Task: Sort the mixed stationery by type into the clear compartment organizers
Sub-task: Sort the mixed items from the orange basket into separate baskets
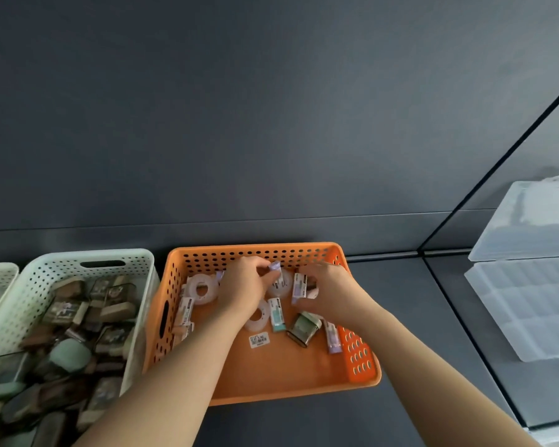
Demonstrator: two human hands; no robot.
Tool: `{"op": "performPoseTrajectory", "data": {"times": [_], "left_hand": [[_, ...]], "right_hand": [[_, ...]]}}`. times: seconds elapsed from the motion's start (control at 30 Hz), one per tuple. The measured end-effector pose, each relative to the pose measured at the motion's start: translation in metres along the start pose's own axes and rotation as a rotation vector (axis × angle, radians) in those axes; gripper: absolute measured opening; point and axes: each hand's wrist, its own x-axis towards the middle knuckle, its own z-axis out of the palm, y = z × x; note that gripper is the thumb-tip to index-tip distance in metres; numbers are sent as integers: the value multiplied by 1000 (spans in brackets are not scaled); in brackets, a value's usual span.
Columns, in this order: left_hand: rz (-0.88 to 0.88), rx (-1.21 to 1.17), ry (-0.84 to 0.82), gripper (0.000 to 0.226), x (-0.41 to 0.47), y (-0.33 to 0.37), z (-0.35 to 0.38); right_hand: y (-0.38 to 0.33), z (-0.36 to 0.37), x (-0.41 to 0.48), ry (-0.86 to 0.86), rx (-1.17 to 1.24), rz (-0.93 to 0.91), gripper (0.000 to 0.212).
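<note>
Here a dark grey matte top (410, 317) runs back to a wall (271, 124) of the same grey, with a thin seam where the two meet. To the right a black joint line cuts slantwise across the surface, and the panel beyond it looks glossier.

On that right side lie the clear organizers (530, 295), one with its compartments showing and another (530, 217) above it, both well apart from the hands.

In the middle stands an orange basket (255, 248) holding the mixed stationery: pale tape rolls (202, 288), small labelled boxes (276, 314) and a dark-framed green piece (304, 327). A barcode label (259, 340) lies on its floor.

Both hands reach into its far end, close together. The left hand (246, 285) pinches a small lilac piece (275, 265) at its fingertips, and the right hand (331, 291) curls its fingers round a lilac box (299, 285) — the blur hides the finer grip.

Just beside the orange basket, on the left, a white basket (88, 254) is heaped with brown and green things.
</note>
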Motion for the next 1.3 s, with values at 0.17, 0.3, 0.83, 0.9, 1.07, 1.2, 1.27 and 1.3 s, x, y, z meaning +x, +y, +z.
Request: {"op": "performPoseTrajectory", "data": {"times": [0.17, 0.3, 0.83, 0.9, 1.07, 1.2, 1.27, 1.3], "left_hand": [[-70, -112, 53, 16, -14, -1, -34], [-110, -167, 149, 13, -45, -2, -76], [-269, -252, 599, 12, -177, -133, -259], [-305, -263, 642, 8, -193, -161, -289], [-393, -127, 677, 8, -225, -241, -373], [-461, 0, 612, 13, -240, -309, -423], [-492, 35, 551, 15, -242, -340, -437], [-502, 36, 518, 15, -241, -352, -442]], "right_hand": [[-3, 0, 1, 36, 128, -30, 54], [-29, 1, 6, 31, 174, -122, 60], [-259, 56, 15, 22, 315, -524, 51], [-296, 80, 18, 28, 349, -545, 48], [-401, 146, 27, -63, 410, -546, 49], [-475, 195, 37, -141, 358, -543, 47], [-501, 217, 46, -171, 279, -559, 53], [-510, 227, 51, -183, 234, -562, 53]]}}
